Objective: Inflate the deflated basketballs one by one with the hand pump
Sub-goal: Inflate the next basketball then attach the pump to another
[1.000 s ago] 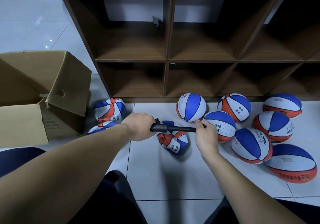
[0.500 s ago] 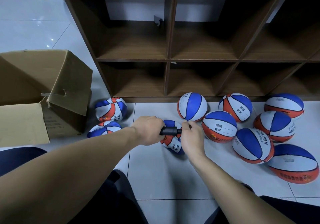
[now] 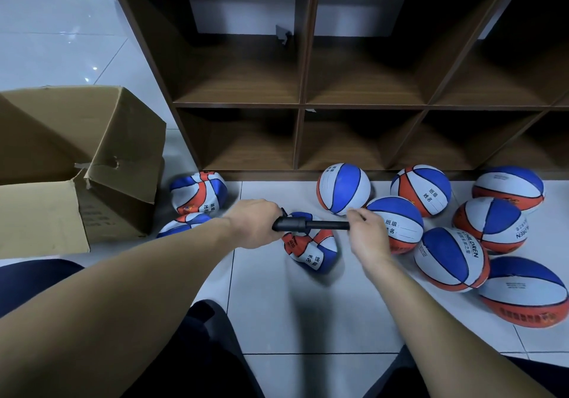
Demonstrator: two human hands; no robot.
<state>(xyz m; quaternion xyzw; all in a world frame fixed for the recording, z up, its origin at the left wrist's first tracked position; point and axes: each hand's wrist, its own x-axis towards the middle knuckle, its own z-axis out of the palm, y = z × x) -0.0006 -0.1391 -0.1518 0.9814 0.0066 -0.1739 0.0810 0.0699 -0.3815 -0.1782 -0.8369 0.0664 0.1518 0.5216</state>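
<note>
A black hand pump [image 3: 303, 224] lies level above a crumpled, deflated red, white and blue basketball [image 3: 311, 249] on the tiled floor. My left hand [image 3: 255, 223] grips the pump's thick barrel end. My right hand [image 3: 366, 231] grips the other end, with the thin rod drawn out between the two hands. Two more deflated balls, one upper [image 3: 197, 192] and one lower [image 3: 181, 225], lie to the left beside the box. Several inflated balls [image 3: 451, 257] are grouped on the right.
An open cardboard box [image 3: 80, 163] stands at the left. A dark wooden cubby shelf [image 3: 300, 105] with bare compartments runs along the back. Bare white tiles [image 3: 292, 305] lie in front of my knees.
My right hand has pulled away to the right again, drawing the pump rod out after it was pushed in half a second ago. My left hand stayed in place.
</note>
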